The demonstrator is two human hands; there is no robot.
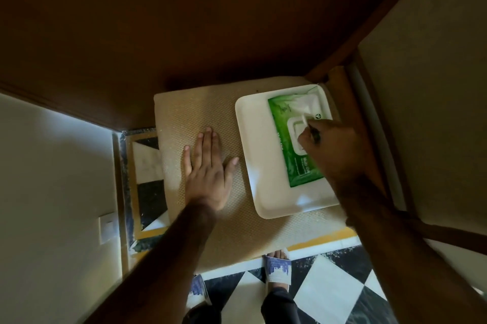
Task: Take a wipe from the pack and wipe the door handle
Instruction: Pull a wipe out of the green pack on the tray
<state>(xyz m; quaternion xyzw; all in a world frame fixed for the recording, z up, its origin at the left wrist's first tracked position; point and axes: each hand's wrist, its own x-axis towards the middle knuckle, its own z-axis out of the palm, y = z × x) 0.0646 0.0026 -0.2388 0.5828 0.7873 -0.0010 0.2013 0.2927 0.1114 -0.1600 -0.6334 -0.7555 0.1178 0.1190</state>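
A green pack of wipes [284, 149] lies in a white tray [253, 155] on a beige textured surface [184, 118]. Its white lid flap [307, 103] is folded back. My right hand [332, 149] sits over the pack's white opening, fingers pinched on a white wipe tip [303, 120] sticking out of it. My left hand [208, 168] lies flat on the beige surface, left of the tray, fingers spread and holding nothing. A dark brown door [184, 20] fills the top of the view; no door handle shows.
The brown door frame [342, 41] runs up at the right beside a pale wall [434, 86]. Another pale wall with a switch plate [106, 227] is at the left. Black-and-white floor tiles [329, 292] and my sandalled feet [278, 268] lie below.
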